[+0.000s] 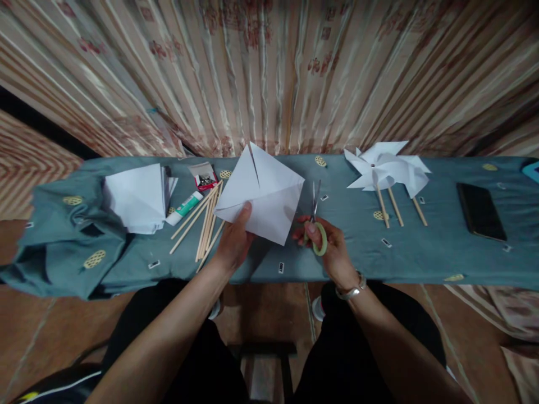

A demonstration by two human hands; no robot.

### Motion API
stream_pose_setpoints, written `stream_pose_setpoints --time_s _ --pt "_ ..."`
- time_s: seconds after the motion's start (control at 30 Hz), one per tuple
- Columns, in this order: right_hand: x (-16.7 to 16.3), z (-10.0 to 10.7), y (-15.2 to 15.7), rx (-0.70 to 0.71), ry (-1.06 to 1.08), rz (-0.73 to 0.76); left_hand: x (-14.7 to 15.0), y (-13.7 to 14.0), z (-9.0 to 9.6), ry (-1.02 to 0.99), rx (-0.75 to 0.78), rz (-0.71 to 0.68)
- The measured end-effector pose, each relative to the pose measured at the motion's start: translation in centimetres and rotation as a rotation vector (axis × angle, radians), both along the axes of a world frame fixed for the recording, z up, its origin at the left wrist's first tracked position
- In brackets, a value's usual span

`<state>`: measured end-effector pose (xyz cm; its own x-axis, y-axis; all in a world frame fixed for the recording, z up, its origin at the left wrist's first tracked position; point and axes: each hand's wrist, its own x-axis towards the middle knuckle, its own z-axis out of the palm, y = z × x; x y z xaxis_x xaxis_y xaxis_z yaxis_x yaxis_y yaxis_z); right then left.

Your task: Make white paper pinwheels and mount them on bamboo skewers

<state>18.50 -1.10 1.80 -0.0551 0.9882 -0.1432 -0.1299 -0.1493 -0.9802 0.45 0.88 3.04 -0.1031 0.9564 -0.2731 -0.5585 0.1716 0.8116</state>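
Note:
My left hand (236, 240) grips a square sheet of white paper (269, 202) by its lower left edge, thumb on top. A slit runs from the sheet's top corner toward its middle, and another cut or crease line shows at its left corner. Just right of the paper, my right hand (326, 244) has its fingers in the green handles of a pair of scissors (315, 224). The blades point up and stand slightly apart, clear of the paper. A bracelet is on my right wrist.
On the green cloth-covered table (261, 272) lie stacked white paper (137, 199), a glue stick (184, 209), a small red box of metal pins (205, 178) and several wooden sticks (207, 224). Paper pinwheels (385, 168) and a dark phone (481, 210) lie to the right. A curtain (269, 73) hangs behind.

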Motion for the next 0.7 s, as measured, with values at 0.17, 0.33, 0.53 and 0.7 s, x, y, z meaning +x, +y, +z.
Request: stream_pose_setpoints --time_s 0.17,0.33,0.53,0.7 --pt "0.4 0.1 -2.0 -0.043 -0.082 0.258 -1.1 0.8 0.5 0.059 0.031 0.062" --pt "0.6 0.2 -2.8 -0.159 -0.075 0.454 -1.6 1.4 0.7 0.006 0.006 0.097" --pt "0.6 0.8 -2.8 -0.259 -0.110 0.516 -1.5 1.5 0.4 -0.001 0.012 0.049" --pt "0.5 1.0 -2.8 -0.226 -0.091 0.514 -0.8 1.2 0.4 0.017 -0.013 0.030"
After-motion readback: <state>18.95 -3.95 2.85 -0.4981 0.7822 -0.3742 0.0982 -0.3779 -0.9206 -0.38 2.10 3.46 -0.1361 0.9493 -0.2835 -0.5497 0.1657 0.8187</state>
